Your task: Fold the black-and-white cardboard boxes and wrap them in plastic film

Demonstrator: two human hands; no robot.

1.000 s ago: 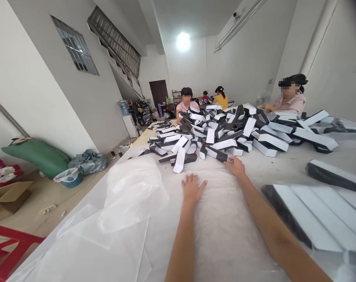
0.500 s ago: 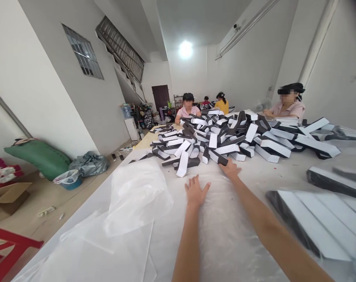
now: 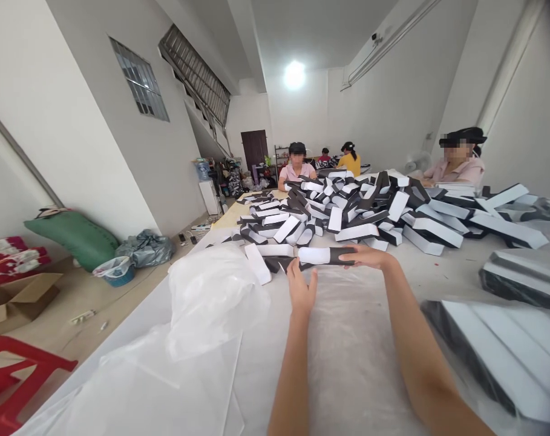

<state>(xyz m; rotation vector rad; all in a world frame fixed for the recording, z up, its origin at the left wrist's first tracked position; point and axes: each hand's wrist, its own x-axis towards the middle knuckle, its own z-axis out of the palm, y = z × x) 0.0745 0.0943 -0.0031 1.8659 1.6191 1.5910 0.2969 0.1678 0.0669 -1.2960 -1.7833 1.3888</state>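
Observation:
A black-and-white folded cardboard piece lies crosswise in front of me at the near edge of a heap of similar pieces. My right hand grips its black right end, thumb on the near side. At the white left end, my left hand has its fingers stretched out and thumb apart; its fingertips are by the piece, and whether they press on it I cannot tell. Just left of those fingers, another white piece lies tilted against a black one.
Crumpled clear plastic bags cover the table's left side. Plastic-wrapped packs of white pieces lie at the right. One person sits across the heap, another at far right. A red stool stands on the floor at left.
My right hand has closed on a cardboard piece and turned it crosswise toward my left hand. The left hand has moved slightly forward. A white piece near it has shifted left.

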